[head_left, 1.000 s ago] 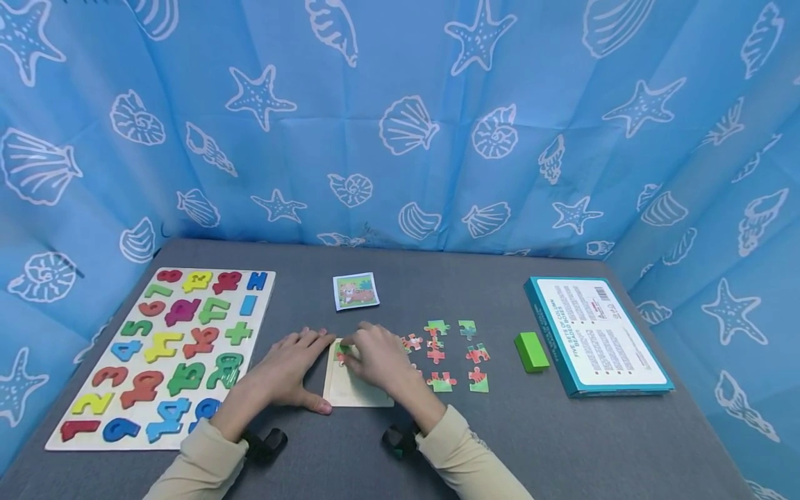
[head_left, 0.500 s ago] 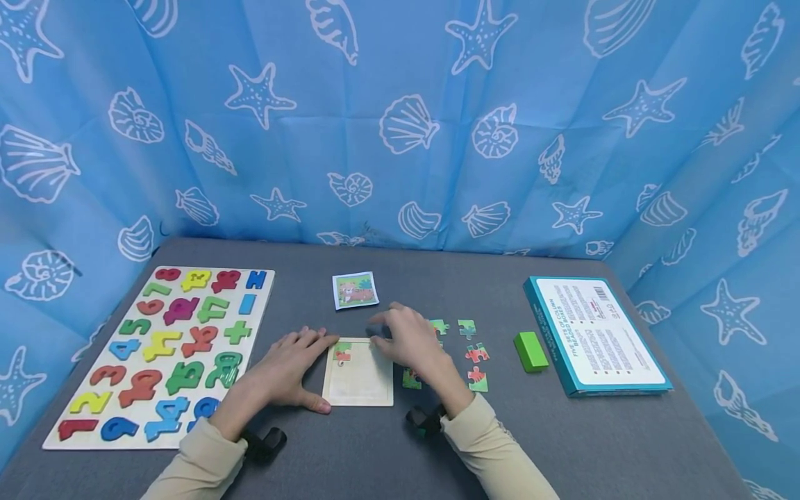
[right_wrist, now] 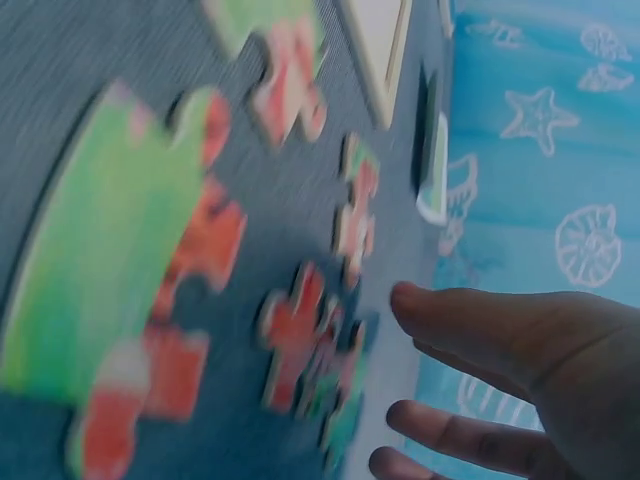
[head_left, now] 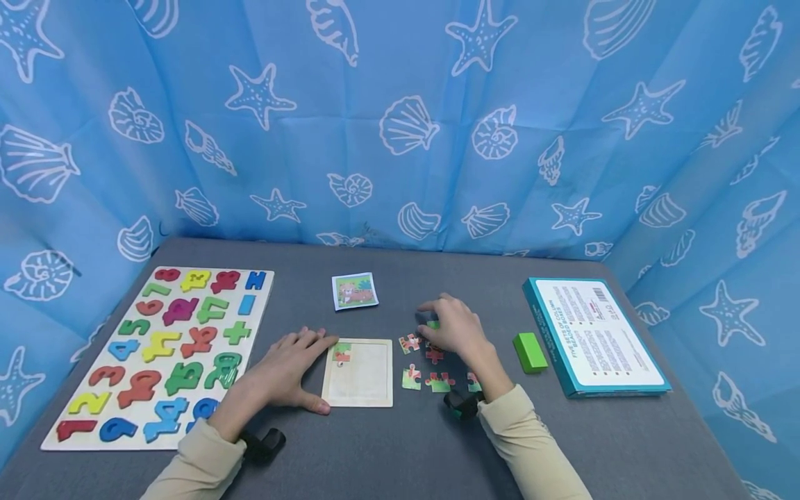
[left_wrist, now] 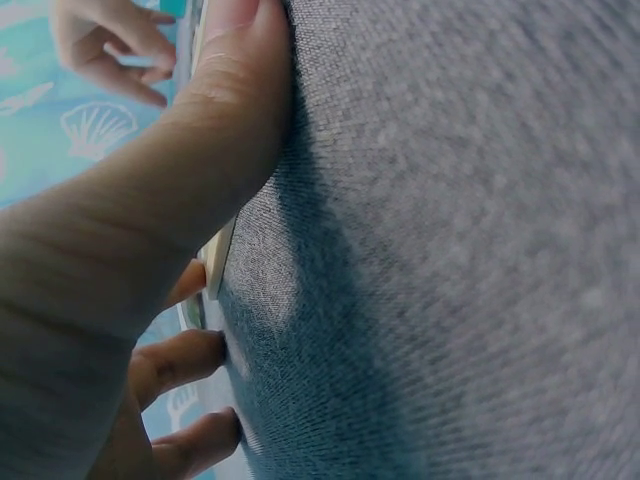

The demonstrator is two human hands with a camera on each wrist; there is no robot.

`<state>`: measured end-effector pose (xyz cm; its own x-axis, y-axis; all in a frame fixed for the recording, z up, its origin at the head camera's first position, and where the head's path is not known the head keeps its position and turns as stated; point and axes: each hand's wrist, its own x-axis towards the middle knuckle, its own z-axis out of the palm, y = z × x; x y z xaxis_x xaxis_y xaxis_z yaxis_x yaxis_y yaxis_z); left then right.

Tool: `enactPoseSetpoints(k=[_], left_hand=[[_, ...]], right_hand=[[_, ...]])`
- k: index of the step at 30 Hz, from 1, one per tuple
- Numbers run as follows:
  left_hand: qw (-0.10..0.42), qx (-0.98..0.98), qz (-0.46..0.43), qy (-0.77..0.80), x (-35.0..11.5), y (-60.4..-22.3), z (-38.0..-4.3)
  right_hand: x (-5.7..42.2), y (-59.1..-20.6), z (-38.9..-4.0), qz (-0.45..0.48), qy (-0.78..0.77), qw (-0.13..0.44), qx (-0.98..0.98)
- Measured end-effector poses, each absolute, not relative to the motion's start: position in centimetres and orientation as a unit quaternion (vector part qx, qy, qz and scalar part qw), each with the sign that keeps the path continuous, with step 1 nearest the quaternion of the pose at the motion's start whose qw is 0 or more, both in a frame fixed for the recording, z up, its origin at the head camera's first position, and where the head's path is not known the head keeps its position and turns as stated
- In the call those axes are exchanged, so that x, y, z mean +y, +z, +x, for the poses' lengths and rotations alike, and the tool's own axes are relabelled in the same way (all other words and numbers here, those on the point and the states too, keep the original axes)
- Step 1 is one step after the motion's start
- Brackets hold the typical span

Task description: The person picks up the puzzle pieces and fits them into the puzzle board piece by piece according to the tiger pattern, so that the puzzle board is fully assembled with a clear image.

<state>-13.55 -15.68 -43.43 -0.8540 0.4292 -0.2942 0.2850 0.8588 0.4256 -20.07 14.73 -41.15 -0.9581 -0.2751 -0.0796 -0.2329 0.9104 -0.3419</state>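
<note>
My left hand (head_left: 284, 371) rests at the left side of a small square wooden puzzle tray (head_left: 362, 389), fingers spread, with the thumb touching its near left corner. In the tray's far left corner lies a green and red puzzle piece (head_left: 342, 352). My right hand (head_left: 459, 330) hovers over the loose jigsaw pieces right of the tray, thumb and fingers apart and holding nothing. Among these are a red piece (right_wrist: 290, 345) near the fingertips, a red and white piece (head_left: 410, 343) and two green-edged pieces. The hand hides some others in the head view.
A picture card (head_left: 355, 291) of an animal lies behind the tray. To the left is a white number board (head_left: 263, 295) with coloured numerals. A green block (head_left: 530, 352) and a flat blue-edged box (head_left: 603, 340) lie on the right. A blue shell-print curtain (head_left: 400, 173) hangs behind.
My right hand has left the tray and moved right over the loose pieces, uncovering the piece in the tray's corner. My left hand stays at the tray's edge.
</note>
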Motion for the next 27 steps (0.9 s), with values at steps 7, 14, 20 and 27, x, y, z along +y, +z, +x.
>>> enactPoseSetpoints(k=[7,14,20,27], left_hand=[[0.195,0.944,0.186,0.188,-15.7,-43.4,-13.6],[0.199,0.943,0.185,0.191,-15.7,-43.5,-13.6],[0.197,0.943,0.187,0.194,-15.7,-43.5,-13.5],[0.199,0.942,0.185,0.197,-15.7,-43.7,-13.5]], right_hand=[[15.9,-41.6,-20.4,-0.123,-0.155,0.085,0.976],[16.2,-41.6,-20.3,-0.125,-0.162,0.096,0.974],[16.4,-41.3,-20.0,-0.12,-0.17,0.119,0.971],[16.6,-41.3,-20.0,-0.109,-0.17,0.126,0.971]])
